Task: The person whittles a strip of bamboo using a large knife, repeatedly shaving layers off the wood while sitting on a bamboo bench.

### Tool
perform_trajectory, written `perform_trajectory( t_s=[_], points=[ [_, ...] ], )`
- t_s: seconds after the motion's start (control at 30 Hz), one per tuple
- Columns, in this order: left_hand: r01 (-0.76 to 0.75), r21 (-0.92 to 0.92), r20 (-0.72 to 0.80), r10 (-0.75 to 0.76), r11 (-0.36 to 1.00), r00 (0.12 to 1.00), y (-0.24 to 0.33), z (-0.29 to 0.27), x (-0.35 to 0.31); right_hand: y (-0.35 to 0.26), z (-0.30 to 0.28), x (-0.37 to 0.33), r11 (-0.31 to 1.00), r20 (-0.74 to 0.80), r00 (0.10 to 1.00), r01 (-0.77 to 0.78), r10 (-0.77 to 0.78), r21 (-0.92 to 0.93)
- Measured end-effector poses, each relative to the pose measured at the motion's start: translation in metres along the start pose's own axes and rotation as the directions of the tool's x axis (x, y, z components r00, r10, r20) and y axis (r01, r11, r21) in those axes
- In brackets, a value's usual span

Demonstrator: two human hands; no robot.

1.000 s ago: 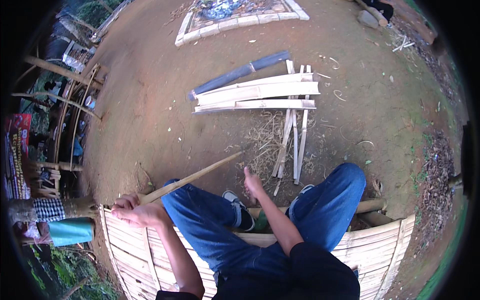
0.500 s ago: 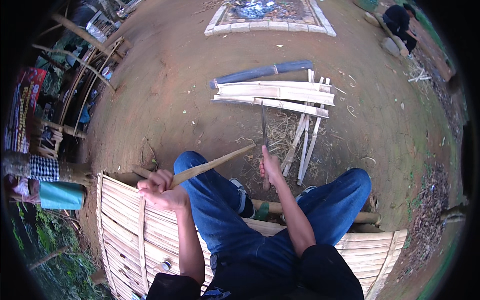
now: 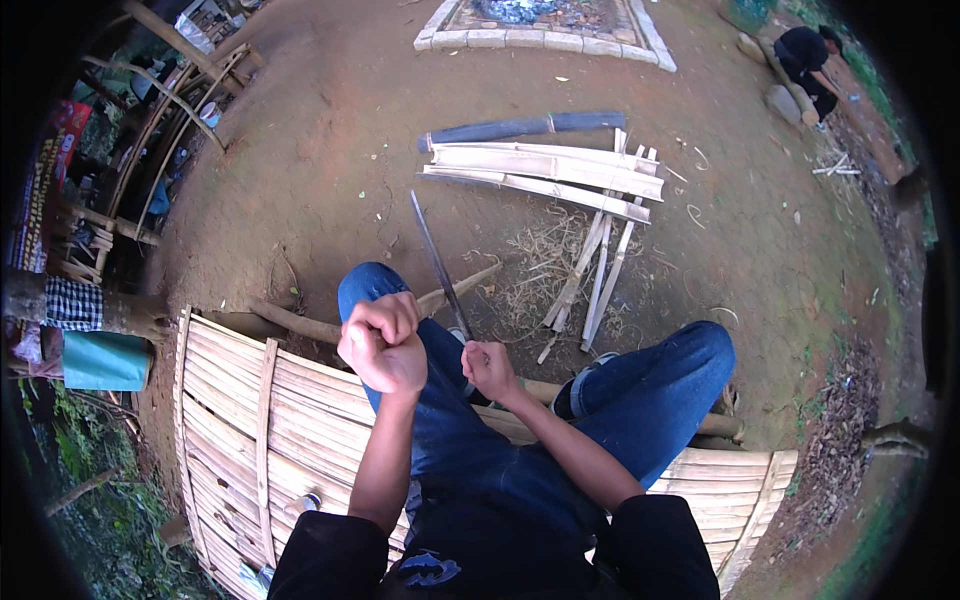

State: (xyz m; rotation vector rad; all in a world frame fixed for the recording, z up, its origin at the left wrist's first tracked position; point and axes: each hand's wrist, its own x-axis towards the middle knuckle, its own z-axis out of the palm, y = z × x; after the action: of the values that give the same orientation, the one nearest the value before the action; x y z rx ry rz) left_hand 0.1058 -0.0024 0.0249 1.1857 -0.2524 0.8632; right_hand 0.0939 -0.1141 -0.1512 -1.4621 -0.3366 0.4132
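My left hand is a closed fist above my left knee, gripping a bamboo strip. The strip's free end points away and to the right; the fist hides its near end. My right hand, low between my knees, is wrapped round the handle of a long knife. Its dark, narrow blade slants up to the left and crosses the strip in the picture. Whether blade and strip touch, I cannot tell.
Split bamboo pieces and a dark bamboo half lie ahead, resting over thin strips. Shavings litter the ground. I sit on a slatted bamboo bench. Beyond is a brick-edged fire pit; another person sits far right.
My right hand has come left and nearer to me, and the blade has swung from upright to leaning left across the strip. My left fist has moved right and turned with the strip.
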Motion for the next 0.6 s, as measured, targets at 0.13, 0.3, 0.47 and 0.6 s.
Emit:
perform_trajectory(
  t_s=[0.13, 0.3, 0.47, 0.6],
  points=[
    [0.007, -0.054, 0.102, -0.001, 0.999, 0.995, 0.001, -0.019, 0.008, -0.011, -0.001, 0.0, 0.992, -0.011, 0.999, -0.037, 0.036, -0.119],
    [0.035, -0.034, 0.196, -0.028, 0.999, 0.98, 0.009, -0.03, 0.008, -0.059, 0.008, -0.013, 0.979, 0.009, 0.999, 0.044, -0.043, -0.197],
    [0.05, -0.03, 0.27, -0.04, 0.998, 0.962, 0.01, -0.015, 0.0, -0.024, 0.002, -0.008, 0.996, -0.115, 0.993, -0.032, 0.022, -0.087],
    [0.032, -0.025, 0.32, -0.022, 0.999, 0.947, 0.013, -0.004, 0.002, -0.002, -0.006, -0.006, 0.811, -0.082, 0.819, -0.541, 0.568, 0.22]
  ],
)
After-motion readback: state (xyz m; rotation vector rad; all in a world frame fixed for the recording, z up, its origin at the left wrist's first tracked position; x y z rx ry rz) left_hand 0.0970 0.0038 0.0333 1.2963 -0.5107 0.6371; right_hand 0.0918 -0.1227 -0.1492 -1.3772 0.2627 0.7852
